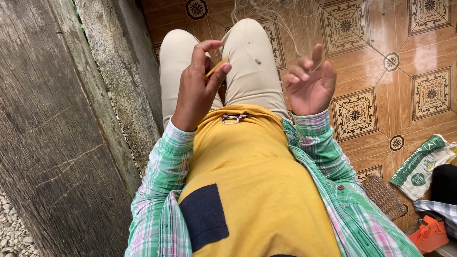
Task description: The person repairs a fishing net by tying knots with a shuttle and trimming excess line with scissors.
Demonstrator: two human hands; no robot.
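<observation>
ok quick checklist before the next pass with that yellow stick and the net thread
1. Left hand pinching yellow stick: ok.
2. Right hand open, fingers spread, thread over them: ok.
3. Thread running between stick and right hand: cannot tell, too fine.
4. Fine net lying over knees: ok.
5. Small scissors resting on the yellow shirt, in reach: ok.
</observation>
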